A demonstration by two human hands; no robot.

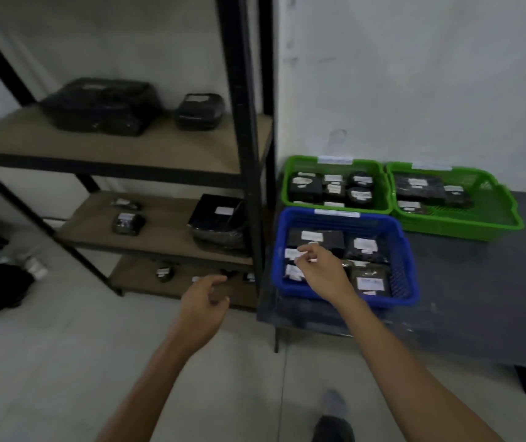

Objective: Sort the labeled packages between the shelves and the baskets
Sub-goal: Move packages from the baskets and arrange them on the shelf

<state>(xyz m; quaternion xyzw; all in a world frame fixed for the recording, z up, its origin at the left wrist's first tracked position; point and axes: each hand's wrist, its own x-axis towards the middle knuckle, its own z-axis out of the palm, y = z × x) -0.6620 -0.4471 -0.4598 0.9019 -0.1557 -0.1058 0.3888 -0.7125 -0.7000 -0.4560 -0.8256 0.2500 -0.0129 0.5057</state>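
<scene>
Rack (245, 122) on the left, black metal posts, three wooden shelves; dark low table (478, 298) to its right against the wall. Table carries three baskets: left green basket (287, 173) and right green basket (494, 224) side by side at the back, touching, and blue basket (405, 250) in front of the left green one. All three hold black packages with white labels; right green basket is only part full, with bare mesh on its right side. Top shelf (159, 148): big black package (102, 106) plus a smaller black package (198, 111) just to its right. Middle shelf (159, 231): boxy package (220, 224) at the right end by the post, two small packets (127, 223) well apart from it on the left. Bottom shelf (147, 282): a few tiny packets (164, 273), blurred. Right hand (319, 272) reaches into the blue basket, fingertips at the labeled packages (365, 247) along its left side; too blurred to say whether it pinches one or only touches. Left hand (202, 301) hangs in front of the bottom shelf, fingers loosely curled, holding nothing. Hands are apart, rack post between them.
</scene>
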